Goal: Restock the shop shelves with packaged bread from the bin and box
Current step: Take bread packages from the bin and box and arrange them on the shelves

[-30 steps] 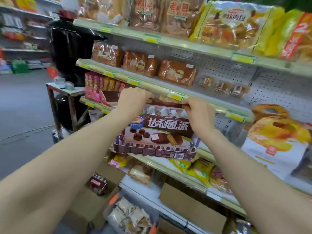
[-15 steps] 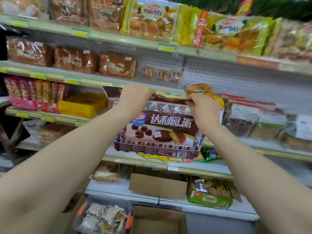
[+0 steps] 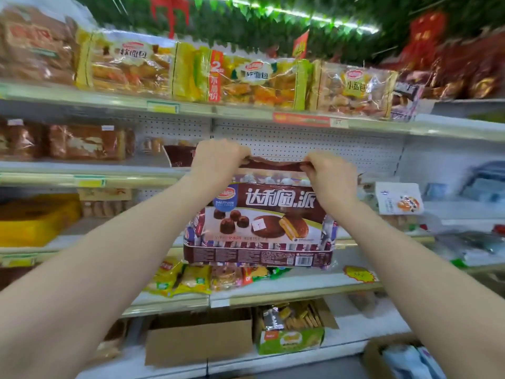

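A large brown pack of chocolate pies (image 3: 259, 225) hangs in front of the shelving, held by its top seam. My left hand (image 3: 218, 160) grips the seam's left end and my right hand (image 3: 328, 176) pinches its right end. The pack hangs level with the second shelf (image 3: 90, 181), whose stretch behind my hands shows bare white pegboard (image 3: 314, 143). Bags of bread (image 3: 259, 80) line the top shelf.
Brown bread packs (image 3: 82, 142) sit left on the second shelf. A yellow box (image 3: 32, 220) lies lower left. Small yellow snack bags (image 3: 180, 277) sit under the pack. Cardboard boxes (image 3: 199, 343) stand on the bottom shelf, and an open box (image 3: 396, 356) sits bottom right.
My view has swung right along the shelving and tilted up. Both hands keep hold of the pack's top seam and have carried it higher, up to the second shelf.
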`<state>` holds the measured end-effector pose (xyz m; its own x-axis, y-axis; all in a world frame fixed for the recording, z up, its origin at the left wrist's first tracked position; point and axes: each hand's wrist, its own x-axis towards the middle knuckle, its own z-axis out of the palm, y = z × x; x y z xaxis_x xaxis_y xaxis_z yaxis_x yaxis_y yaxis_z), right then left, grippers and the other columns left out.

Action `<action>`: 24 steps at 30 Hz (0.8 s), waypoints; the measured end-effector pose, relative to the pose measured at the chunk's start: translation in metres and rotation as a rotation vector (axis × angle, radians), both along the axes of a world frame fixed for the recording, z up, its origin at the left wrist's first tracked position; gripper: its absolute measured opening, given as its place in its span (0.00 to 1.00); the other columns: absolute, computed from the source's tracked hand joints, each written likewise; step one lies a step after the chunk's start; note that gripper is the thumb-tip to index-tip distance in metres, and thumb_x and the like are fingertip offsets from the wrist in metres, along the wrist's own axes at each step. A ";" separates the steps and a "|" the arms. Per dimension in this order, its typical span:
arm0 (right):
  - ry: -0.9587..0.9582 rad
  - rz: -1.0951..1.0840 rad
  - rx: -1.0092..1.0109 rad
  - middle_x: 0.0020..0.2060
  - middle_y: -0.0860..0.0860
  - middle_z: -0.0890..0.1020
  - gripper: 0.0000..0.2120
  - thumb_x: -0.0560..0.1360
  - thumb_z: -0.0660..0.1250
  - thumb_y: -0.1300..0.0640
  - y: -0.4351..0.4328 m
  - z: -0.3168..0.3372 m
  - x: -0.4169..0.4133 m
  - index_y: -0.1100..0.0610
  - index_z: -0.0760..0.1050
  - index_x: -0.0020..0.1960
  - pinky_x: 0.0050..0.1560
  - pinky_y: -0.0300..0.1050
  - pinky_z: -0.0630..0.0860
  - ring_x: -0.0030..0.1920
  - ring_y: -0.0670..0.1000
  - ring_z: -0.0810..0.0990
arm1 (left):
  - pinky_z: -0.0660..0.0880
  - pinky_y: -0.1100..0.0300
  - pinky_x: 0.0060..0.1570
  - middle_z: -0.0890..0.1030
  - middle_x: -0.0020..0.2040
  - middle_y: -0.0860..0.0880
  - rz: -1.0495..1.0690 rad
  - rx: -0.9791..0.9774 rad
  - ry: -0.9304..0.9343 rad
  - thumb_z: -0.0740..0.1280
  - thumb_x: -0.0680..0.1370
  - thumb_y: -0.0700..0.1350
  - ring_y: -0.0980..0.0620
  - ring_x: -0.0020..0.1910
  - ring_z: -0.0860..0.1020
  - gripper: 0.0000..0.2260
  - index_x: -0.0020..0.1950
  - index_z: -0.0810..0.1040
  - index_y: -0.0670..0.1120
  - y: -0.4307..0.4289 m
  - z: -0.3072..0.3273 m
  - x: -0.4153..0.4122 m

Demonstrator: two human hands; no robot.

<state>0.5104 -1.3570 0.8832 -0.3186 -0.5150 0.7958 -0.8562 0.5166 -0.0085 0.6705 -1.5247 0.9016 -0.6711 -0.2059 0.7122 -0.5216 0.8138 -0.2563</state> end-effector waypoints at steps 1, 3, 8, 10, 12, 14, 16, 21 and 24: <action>0.006 -0.007 0.001 0.47 0.56 0.83 0.09 0.80 0.64 0.54 0.008 0.006 -0.015 0.58 0.80 0.51 0.37 0.48 0.66 0.49 0.61 0.80 | 0.63 0.57 0.36 0.82 0.45 0.45 -0.001 0.003 0.011 0.61 0.82 0.52 0.41 0.45 0.80 0.11 0.54 0.81 0.52 0.007 0.005 -0.016; 0.021 -0.009 -0.003 0.48 0.55 0.82 0.09 0.80 0.63 0.54 0.023 0.019 -0.045 0.58 0.80 0.52 0.37 0.47 0.63 0.49 0.61 0.79 | 0.64 0.57 0.37 0.83 0.45 0.45 -0.006 -0.018 0.045 0.60 0.82 0.52 0.40 0.46 0.80 0.11 0.53 0.81 0.51 0.022 0.016 -0.049; 0.053 -0.032 -0.026 0.46 0.56 0.82 0.10 0.81 0.63 0.54 0.059 0.049 -0.122 0.59 0.79 0.51 0.36 0.48 0.64 0.48 0.61 0.79 | 0.64 0.56 0.35 0.82 0.44 0.44 -0.034 -0.038 0.117 0.62 0.82 0.48 0.41 0.44 0.80 0.10 0.54 0.82 0.49 0.061 0.044 -0.128; 0.047 -0.054 -0.041 0.45 0.56 0.82 0.10 0.81 0.62 0.54 0.073 0.061 -0.152 0.58 0.79 0.51 0.36 0.47 0.63 0.46 0.61 0.79 | 0.63 0.56 0.35 0.81 0.43 0.44 -0.020 -0.052 0.120 0.62 0.81 0.47 0.42 0.44 0.79 0.09 0.53 0.81 0.48 0.072 0.055 -0.161; 0.062 -0.059 -0.055 0.43 0.55 0.82 0.10 0.81 0.62 0.54 0.085 0.071 -0.181 0.59 0.77 0.48 0.36 0.48 0.64 0.45 0.61 0.78 | 0.63 0.56 0.33 0.80 0.41 0.44 -0.013 -0.058 0.115 0.62 0.81 0.47 0.41 0.42 0.79 0.08 0.50 0.81 0.47 0.082 0.066 -0.193; 0.079 -0.038 -0.066 0.43 0.55 0.81 0.09 0.81 0.62 0.55 0.095 0.082 -0.210 0.60 0.77 0.47 0.35 0.48 0.65 0.44 0.60 0.78 | 0.63 0.58 0.32 0.78 0.36 0.46 -0.007 -0.075 0.126 0.64 0.80 0.45 0.42 0.38 0.78 0.06 0.49 0.80 0.47 0.090 0.076 -0.224; 0.080 -0.039 -0.087 0.44 0.54 0.81 0.09 0.81 0.62 0.56 0.104 0.092 -0.237 0.60 0.77 0.48 0.35 0.48 0.66 0.44 0.59 0.78 | 0.63 0.58 0.30 0.79 0.36 0.47 -0.010 -0.105 0.161 0.66 0.79 0.43 0.42 0.37 0.78 0.05 0.51 0.81 0.50 0.100 0.087 -0.251; 0.057 -0.061 -0.148 0.40 0.55 0.80 0.09 0.81 0.62 0.57 0.119 0.117 -0.301 0.60 0.77 0.45 0.35 0.49 0.71 0.41 0.59 0.77 | 0.54 0.58 0.28 0.75 0.36 0.46 -0.060 -0.167 0.194 0.63 0.80 0.45 0.43 0.37 0.74 0.08 0.49 0.81 0.48 0.124 0.116 -0.311; 0.089 -0.048 -0.175 0.40 0.55 0.81 0.09 0.80 0.63 0.57 0.125 0.132 -0.340 0.60 0.77 0.45 0.39 0.52 0.74 0.42 0.60 0.78 | 0.58 0.61 0.28 0.75 0.31 0.44 -0.142 -0.186 0.254 0.66 0.77 0.42 0.42 0.33 0.77 0.07 0.40 0.81 0.45 0.126 0.132 -0.349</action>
